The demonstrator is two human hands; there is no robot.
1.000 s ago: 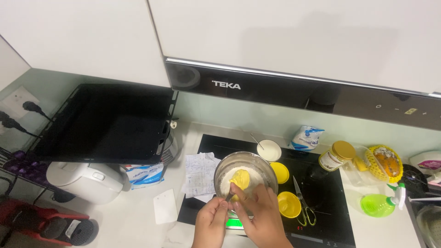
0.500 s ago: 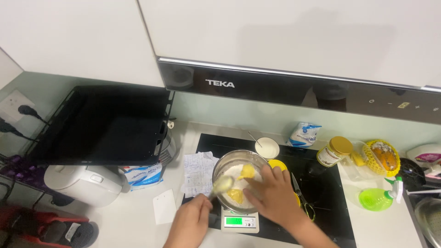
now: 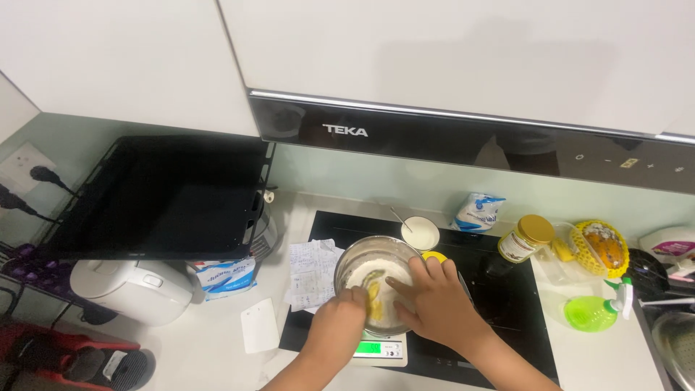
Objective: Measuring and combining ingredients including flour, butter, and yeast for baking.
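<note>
Hands now sit lower in the metal bowl than half a second ago: your left hand has dropped from the rim onto the near edge, fingers curled around a yellow piece over the white flour, and your right hand lies flat, fingers spread open, across the bowl's right side. This places both hands on the contents, so mixing by hand appears under way (a judgement only). The bowl rests on one digital scale atop the black cooktop. Count: one bowl, one scale, one small white cup, one lidded jar, one green spray bottle.
</note>
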